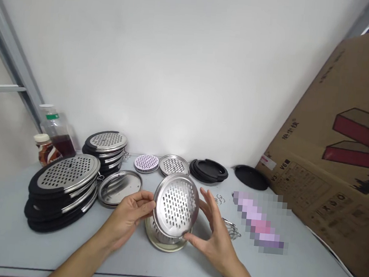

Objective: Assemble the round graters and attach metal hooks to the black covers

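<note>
A round metal grater plate (178,207) with rows of slots is tilted up toward me in the middle of the table. My left hand (130,215) pinches its left rim between thumb and fingers. On the other side my right hand (216,238) holds the right rim, thumb at the lower edge and fingers partly hidden behind it. Beneath it, a round metal piece with a pale rim (166,247) lies on the table, mostly covered by the plate. A shallow metal disc (120,187) rests just beyond my left hand.
Stacks of black-rimmed graters (67,173) stand left, with bottles (56,131) behind. Along the wall lie a lilac-looking grater disc (146,163), another grater disc (174,165) and black rings (209,171). Metal rings (233,230) are at right, beside a large carton (337,169).
</note>
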Action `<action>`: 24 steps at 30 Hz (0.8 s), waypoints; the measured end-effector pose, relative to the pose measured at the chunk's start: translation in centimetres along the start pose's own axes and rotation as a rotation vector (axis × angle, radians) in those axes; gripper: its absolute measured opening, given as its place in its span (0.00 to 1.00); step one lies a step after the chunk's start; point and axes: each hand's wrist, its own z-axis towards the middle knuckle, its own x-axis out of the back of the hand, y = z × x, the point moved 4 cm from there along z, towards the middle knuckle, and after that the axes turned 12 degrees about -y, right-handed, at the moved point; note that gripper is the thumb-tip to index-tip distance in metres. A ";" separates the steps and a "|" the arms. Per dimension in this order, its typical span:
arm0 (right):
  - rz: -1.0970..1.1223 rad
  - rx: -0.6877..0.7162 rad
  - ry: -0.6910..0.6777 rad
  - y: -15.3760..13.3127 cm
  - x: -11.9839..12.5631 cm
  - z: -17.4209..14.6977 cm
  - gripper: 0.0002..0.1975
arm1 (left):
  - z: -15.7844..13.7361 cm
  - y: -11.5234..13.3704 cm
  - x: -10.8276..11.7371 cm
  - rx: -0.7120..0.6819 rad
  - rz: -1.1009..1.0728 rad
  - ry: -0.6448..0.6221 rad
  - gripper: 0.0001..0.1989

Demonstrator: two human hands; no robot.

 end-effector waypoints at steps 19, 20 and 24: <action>0.107 -0.057 -0.160 1.3 -0.2 -0.3 0.50 | -0.5 -1.8 1.9 0.181 0.091 -0.093 0.28; 0.083 -0.057 -0.156 1.4 -0.2 -0.3 0.50 | -0.6 -1.8 1.9 0.182 0.146 -0.110 0.30; 0.004 -0.059 -0.173 1.4 -0.2 -0.2 0.56 | -0.7 -1.6 1.7 0.172 0.491 -0.154 0.39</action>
